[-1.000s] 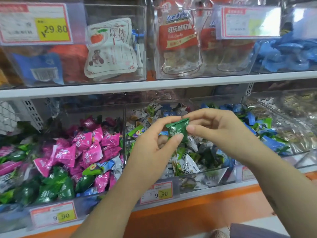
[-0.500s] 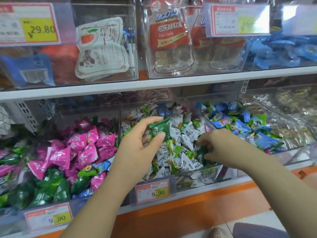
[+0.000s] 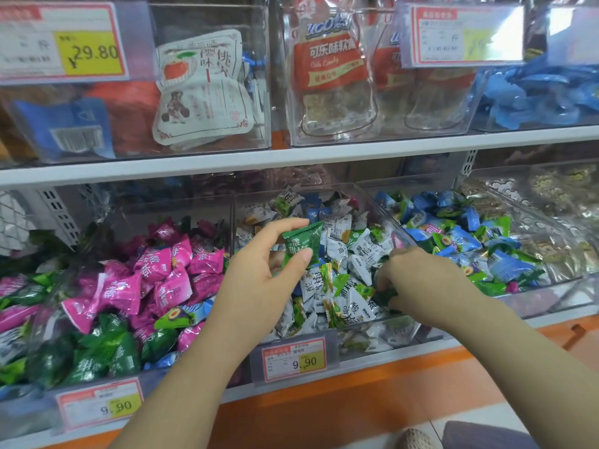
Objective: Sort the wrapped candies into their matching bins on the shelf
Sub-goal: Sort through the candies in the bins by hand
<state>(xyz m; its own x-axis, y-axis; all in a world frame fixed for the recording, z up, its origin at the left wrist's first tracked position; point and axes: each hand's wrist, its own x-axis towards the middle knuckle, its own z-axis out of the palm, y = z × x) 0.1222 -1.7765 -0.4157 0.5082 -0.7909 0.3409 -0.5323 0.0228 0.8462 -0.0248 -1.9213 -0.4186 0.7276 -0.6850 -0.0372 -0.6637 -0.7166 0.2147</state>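
In the middle of the frame, over the centre bin (image 3: 400,328) on the lower shelf, the left hand (image 3: 259,283) pinches a green candy (image 3: 303,242) between thumb and forefinger, lifted just clear of the pile. Makes sense to me: that bin is mostly white wrappers (image 3: 353,254), so a green one looks like a stray, and holding it up keeps it apart while the other hand works.

The right hand (image 3: 424,280) sits knuckles-up at the bin's right side, fingers curled down into the heap right where a dark green wrapper (image 3: 385,294) pokes out. Honestly can't tell if it has hold of it or is just digging. My guess is the idea is to gather a couple of greens in one go.

Best match I can see is the left bin (image 3: 207,209), where dark green candies (image 3: 107,351) lie in front of the pink ones (image 3: 162,277). The right bin (image 3: 408,186) is mostly blue with green mixed in, so there's plenty left to sort.
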